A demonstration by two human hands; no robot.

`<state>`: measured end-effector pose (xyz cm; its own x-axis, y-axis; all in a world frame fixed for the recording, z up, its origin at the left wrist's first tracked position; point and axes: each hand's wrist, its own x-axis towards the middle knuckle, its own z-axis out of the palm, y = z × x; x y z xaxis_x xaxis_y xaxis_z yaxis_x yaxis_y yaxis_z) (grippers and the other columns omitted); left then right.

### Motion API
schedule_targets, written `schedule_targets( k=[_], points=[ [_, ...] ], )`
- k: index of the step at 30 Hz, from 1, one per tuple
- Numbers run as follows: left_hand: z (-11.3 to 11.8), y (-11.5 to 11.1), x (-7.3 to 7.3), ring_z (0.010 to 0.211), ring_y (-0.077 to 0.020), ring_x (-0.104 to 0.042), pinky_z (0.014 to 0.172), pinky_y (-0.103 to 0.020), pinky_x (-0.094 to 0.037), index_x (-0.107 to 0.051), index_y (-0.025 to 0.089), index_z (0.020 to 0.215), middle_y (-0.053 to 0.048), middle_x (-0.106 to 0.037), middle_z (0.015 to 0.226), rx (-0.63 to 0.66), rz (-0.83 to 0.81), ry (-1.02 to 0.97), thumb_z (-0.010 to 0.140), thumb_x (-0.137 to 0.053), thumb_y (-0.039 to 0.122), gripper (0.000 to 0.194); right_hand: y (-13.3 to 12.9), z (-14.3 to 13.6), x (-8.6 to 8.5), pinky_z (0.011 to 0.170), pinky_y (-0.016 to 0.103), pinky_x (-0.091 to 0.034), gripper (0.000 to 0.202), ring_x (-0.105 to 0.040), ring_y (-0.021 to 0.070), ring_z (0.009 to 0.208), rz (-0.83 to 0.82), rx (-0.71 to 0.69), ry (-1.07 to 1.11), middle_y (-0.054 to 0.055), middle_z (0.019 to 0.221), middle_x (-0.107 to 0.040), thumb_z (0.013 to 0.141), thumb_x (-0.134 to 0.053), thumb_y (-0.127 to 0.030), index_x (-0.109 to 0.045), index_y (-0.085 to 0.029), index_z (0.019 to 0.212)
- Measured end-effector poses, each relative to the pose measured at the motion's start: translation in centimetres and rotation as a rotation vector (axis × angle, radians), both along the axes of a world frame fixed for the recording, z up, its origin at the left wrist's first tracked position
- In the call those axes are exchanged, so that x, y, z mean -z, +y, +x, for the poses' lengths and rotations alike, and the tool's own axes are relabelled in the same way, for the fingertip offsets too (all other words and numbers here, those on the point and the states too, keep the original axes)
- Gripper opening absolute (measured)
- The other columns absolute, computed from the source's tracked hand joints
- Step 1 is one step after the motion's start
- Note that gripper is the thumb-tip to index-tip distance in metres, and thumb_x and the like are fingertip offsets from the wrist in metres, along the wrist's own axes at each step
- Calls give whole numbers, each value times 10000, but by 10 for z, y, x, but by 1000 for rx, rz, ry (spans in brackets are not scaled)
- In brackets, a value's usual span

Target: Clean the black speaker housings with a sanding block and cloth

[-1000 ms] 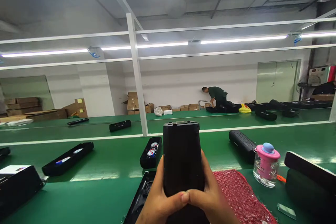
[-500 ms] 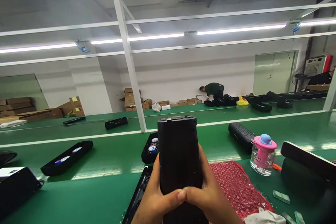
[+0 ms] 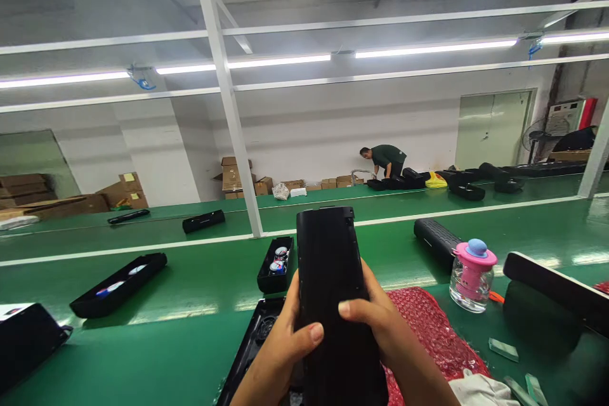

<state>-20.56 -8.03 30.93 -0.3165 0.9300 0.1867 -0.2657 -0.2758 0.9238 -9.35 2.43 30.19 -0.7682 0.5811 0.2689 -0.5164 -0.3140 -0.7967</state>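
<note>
Green worktop (image 3: 157,342) carries a red bubble-wrap sheet (image 3: 428,336) at 4 o'clock, while left hand (image 3: 280,355) and right hand (image 3: 380,330) fingers clamp an upright black casing (image 3: 330,279).

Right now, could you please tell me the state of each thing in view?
black housing: upright, held in both hands
left hand: gripping housing
right hand: gripping housing
pink-lidded bottle: upright, lid on
open tray: parts inside
bubble wrap: lying flat
</note>
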Motion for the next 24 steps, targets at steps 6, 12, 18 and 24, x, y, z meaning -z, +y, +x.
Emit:
schedule_targets(
  k=[6,12,18,24],
  points=[
    [-18,0,2,1276,-332,-551,1108,-380,-435,-310,234,1498,-97,-522,1451,2,-74,-139,707,-784,477,954,2,-5,-3,924,378,-527,771,-649,286,1069,-139,-10,39,100,1200,-654,732,-778,-394,-419,-188,1383],
    [-32,12,11,1178,-275,-626,926,-281,-541,-512,281,1332,-66,-589,1365,-53,-8,-159,658,-873,453,784,-1,-7,-1,924,411,-536,917,-657,298,1057,-228,-13,73,113,1187,-657,697,-827,-403,-341,-199,1448],
    [-34,25,17,1142,-288,-647,974,-338,-536,-387,261,1394,-96,-631,1302,-20,11,-150,588,-891,573,1001,-6,-15,5,944,432,-529,953,-645,298,1074,-292,94,81,109,1205,-645,680,-847,-446,-350,-220,1461],
    [-31,22,16,1100,-323,-665,933,-375,-555,-434,188,1387,-131,-685,1186,114,-40,-158,586,-858,571,984,-1,-23,11,1006,458,-502,873,-612,318,1144,-221,79,47,119,1225,-636,713,-806,-495,-399,-180,1417]
  ],
)
